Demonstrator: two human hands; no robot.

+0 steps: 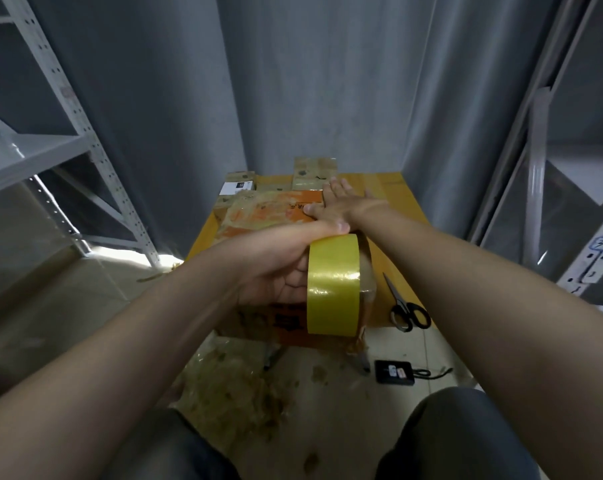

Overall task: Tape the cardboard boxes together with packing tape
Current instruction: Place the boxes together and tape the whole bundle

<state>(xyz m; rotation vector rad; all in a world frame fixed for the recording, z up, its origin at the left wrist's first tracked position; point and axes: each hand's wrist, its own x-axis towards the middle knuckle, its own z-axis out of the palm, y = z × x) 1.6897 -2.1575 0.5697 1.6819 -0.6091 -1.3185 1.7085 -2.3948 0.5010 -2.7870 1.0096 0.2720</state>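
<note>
Tape roll (pixel 333 285) is gripped by the left hand (pixel 275 265); the box (pixel 258 216) is pressed under the right hand (pixel 343 204), fingers (pixel 338 187) straight. Wrinkles could be caused by a crooked pull.

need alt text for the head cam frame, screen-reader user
A person's left hand grips a roll of yellow packing tape at the near edge of a cardboard box on a yellow table, while the right hand lies flat on the box top. Black-handled scissors lie on the table right of the box.
</note>
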